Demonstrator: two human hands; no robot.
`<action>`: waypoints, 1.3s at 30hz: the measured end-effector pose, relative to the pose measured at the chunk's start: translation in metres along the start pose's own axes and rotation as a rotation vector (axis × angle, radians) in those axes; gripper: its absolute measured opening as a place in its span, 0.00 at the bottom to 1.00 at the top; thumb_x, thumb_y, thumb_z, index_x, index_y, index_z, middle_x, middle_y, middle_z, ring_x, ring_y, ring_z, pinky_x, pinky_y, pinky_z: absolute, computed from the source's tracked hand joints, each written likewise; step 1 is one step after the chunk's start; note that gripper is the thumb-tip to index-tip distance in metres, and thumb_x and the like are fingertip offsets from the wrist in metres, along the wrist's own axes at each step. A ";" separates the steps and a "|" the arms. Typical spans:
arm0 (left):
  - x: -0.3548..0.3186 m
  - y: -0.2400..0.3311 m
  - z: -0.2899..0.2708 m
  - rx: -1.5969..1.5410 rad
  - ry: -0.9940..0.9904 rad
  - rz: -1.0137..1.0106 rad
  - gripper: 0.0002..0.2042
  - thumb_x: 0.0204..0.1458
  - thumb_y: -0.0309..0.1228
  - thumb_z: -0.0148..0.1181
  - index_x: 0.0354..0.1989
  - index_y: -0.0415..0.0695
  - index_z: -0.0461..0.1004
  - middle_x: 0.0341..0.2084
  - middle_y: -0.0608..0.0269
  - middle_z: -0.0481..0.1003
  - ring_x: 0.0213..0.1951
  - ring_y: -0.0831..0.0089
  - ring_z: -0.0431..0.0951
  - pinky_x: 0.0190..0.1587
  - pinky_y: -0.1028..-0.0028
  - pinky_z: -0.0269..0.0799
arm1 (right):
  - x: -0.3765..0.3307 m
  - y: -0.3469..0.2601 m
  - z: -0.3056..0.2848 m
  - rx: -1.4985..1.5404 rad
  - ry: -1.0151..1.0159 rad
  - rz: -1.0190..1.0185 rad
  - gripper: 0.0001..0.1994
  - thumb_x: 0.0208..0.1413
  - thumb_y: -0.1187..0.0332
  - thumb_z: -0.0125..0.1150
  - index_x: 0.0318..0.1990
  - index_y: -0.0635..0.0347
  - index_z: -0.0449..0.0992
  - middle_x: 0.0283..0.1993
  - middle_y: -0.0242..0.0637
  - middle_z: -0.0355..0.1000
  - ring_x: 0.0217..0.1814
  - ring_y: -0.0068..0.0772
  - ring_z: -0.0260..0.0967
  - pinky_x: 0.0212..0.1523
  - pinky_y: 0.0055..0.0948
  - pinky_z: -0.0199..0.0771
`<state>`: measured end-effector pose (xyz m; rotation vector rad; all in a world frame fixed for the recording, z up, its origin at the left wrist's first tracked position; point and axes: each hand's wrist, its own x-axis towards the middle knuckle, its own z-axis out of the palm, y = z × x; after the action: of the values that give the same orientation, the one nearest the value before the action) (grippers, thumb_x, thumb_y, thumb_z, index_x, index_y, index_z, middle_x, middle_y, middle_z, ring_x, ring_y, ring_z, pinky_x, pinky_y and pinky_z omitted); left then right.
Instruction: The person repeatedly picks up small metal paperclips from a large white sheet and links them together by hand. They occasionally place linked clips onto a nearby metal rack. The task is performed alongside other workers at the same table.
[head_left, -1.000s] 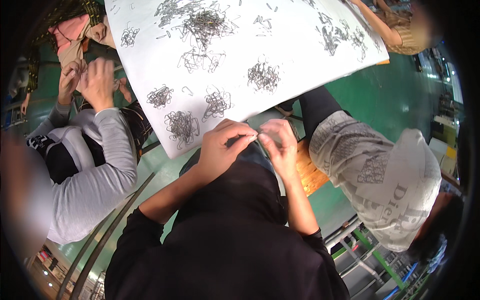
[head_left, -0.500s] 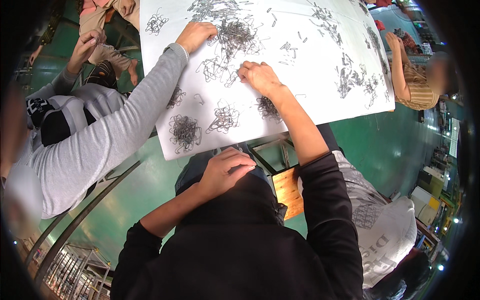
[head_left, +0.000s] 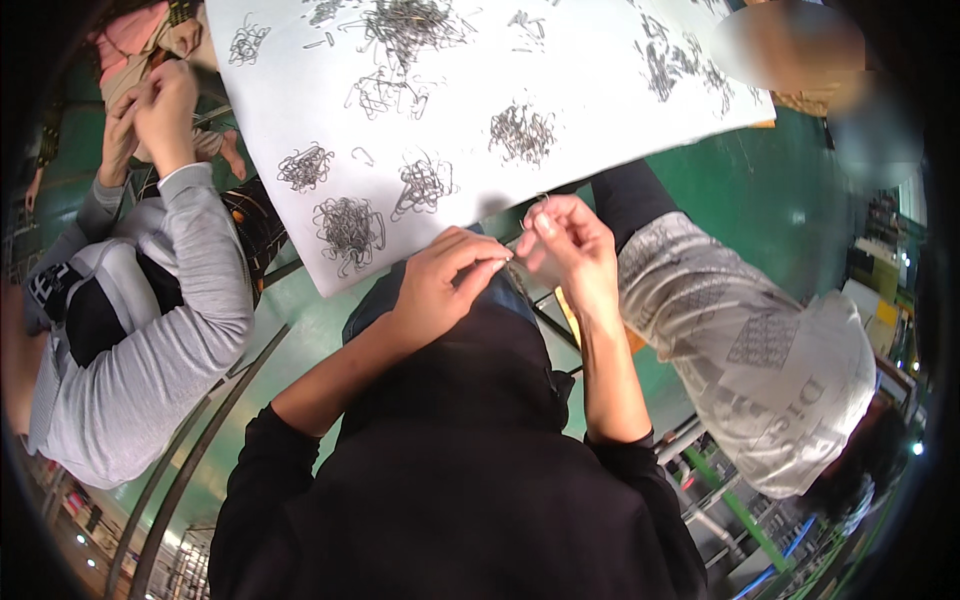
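My left hand (head_left: 445, 285) is above my lap, thumb and forefinger pinched together; a tiny bright bit shows at the tips, too small to name. Close to its right, my right hand (head_left: 572, 250) is raised, slightly blurred, with a thin bent wire piece (head_left: 543, 198) showing at its fingertips. Ahead lies a white-covered table (head_left: 300, 225) bearing heaps of dark bent wire pieces. Nearest are one heap (head_left: 350, 230) at the corner, another heap (head_left: 425, 187) beside it, and a denser heap (head_left: 522, 134) farther right. A single wire piece (head_left: 363, 156) lies apart.
On my left sits a person in a grey sleeve (head_left: 190, 300), hands together beside the table. Another person in a patterned light shirt (head_left: 740, 330) is close on my right. A large heap (head_left: 405, 30) lies farther up the table. Dark metal rails (head_left: 215, 430) stand at lower left.
My right hand has come back from the wire heaps to beside my left hand. The grey-sleeved person's arm has withdrawn from the table. The view has shifted, and the table sits higher.
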<state>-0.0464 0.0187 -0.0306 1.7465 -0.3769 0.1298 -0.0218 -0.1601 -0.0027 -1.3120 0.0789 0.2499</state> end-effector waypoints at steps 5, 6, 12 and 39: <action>-0.002 0.000 0.002 -0.005 -0.001 -0.001 0.08 0.48 0.19 0.61 0.36 0.42 0.79 0.32 0.62 0.79 0.34 0.68 0.77 0.36 0.73 0.73 | -0.048 0.013 0.018 0.146 0.158 0.022 0.02 0.57 0.74 0.61 0.35 0.63 0.75 0.46 0.30 0.66 0.40 0.17 0.65 0.38 0.17 0.64; -0.002 0.000 0.002 -0.002 -0.009 0.005 0.08 0.48 0.19 0.61 0.36 0.42 0.79 0.32 0.62 0.79 0.34 0.68 0.77 0.36 0.73 0.73 | -0.050 0.017 0.021 0.146 0.201 0.031 0.02 0.56 0.75 0.61 0.35 0.63 0.75 0.48 0.29 0.65 0.43 0.17 0.64 0.43 0.18 0.64; 0.005 -0.002 0.008 -0.008 -0.021 0.077 0.09 0.47 0.16 0.62 0.38 0.39 0.78 0.30 0.61 0.78 0.29 0.76 0.75 0.32 0.78 0.70 | -0.045 0.033 0.025 0.150 0.291 -0.080 0.02 0.56 0.76 0.61 0.35 0.63 0.75 0.47 0.30 0.63 0.47 0.20 0.63 0.48 0.20 0.64; 0.235 -0.156 0.033 0.544 -0.059 -0.318 0.08 0.57 0.31 0.56 0.42 0.41 0.73 0.33 0.57 0.80 0.32 0.67 0.77 0.35 0.69 0.72 | -0.022 0.032 -0.004 -0.463 0.340 -0.379 0.04 0.49 0.77 0.64 0.33 0.61 0.77 0.42 0.38 0.64 0.44 0.33 0.64 0.46 0.29 0.66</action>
<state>0.2205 -0.0303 -0.1143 2.3277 -0.1019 -0.0559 -0.0497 -0.1591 -0.0299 -1.7884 0.0602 -0.2991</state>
